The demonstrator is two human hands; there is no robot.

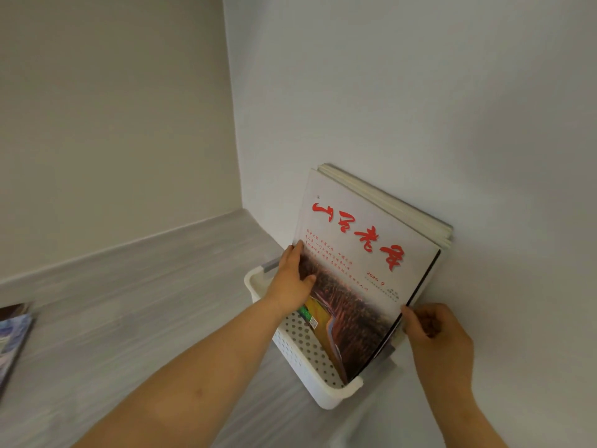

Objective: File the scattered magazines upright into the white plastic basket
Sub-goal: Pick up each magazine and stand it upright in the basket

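Seating the front magazine (361, 253) in the white basket (336, 396) at the right wall.
The left hand (290, 282) grips its left edge and the right hand (436, 334) pinches its right edge; it stands upright. Next, I think: let go and fetch the loose magazine (13, 334) at left.

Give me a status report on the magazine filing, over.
Grips: left hand holds red-titled magazine by left edge, right hand pinches right edge. Magazine standing in white basket, leaning on filed stack. Loose magazines lie far left.
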